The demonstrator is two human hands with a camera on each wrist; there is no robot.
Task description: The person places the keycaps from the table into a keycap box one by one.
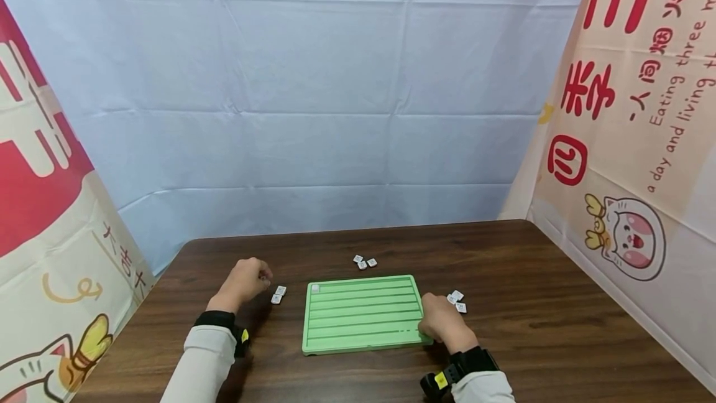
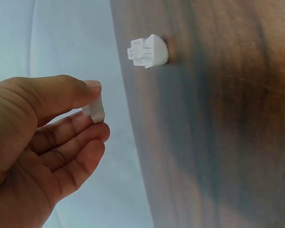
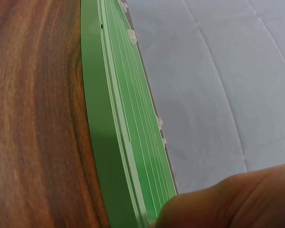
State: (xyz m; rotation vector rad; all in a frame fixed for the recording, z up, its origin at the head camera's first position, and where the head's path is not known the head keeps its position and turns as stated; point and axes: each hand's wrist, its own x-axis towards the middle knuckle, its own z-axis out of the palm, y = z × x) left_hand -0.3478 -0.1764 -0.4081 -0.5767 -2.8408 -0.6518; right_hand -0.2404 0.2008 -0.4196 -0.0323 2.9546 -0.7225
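My left hand (image 1: 244, 282) is over the left part of the table. Its thumb and fingers pinch a small white tile (image 2: 98, 109), seen in the left wrist view. Just right of that hand, two white tiles (image 1: 276, 299) lie on the table. A green ridged board (image 1: 363, 316) lies flat in the middle, with one white tile (image 1: 316, 288) in its far left corner. My right hand (image 1: 444, 321) grips the board's right edge near the front corner. In the right wrist view the thumb (image 3: 213, 204) overlaps that edge, and the other fingers are hidden.
Three white tiles (image 1: 362, 265) lie behind the board, and another three (image 1: 460, 308) lie right of my right hand. The brown wooden table (image 1: 537, 328) ends at a pale blue cloth (image 1: 313, 142), with printed cloths hanging at both sides.
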